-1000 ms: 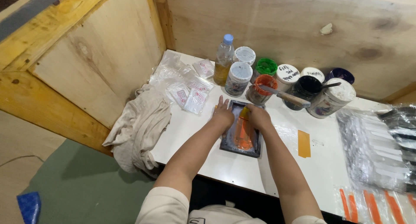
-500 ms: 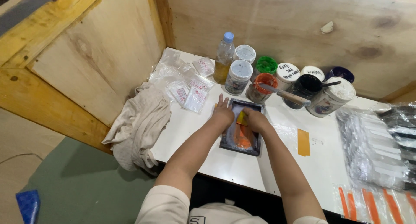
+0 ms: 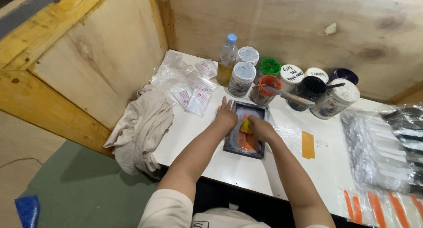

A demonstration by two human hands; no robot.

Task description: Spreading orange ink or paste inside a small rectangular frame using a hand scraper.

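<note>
A small dark-framed screen (image 3: pixel 255 111) lies flat on the white table (image 3: pixel 207 140), smeared with orange ink. My left hand (image 3: pixel 226 115) rests flat on the frame's left edge, fingers spread. My right hand (image 3: pixel 260 127) is closed on a small yellow scraper (image 3: pixel 245 126) that presses onto the orange ink inside the frame.
Behind the frame stand several ink tubs: an open orange one (image 3: pixel 264 89) with a stick (image 3: pixel 291 96) across it, a green one (image 3: pixel 269 67), a black one (image 3: pixel 310 89). A bottle (image 3: pixel 227 60), small plastic bags (image 3: pixel 194 93), a beige rag (image 3: pixel 143 126), an orange strip (image 3: pixel 307 145), plywood walls around.
My right hand has drawn the yellow scraper a little nearer to me over the orange ink. My left hand stays on the frame's left edge.
</note>
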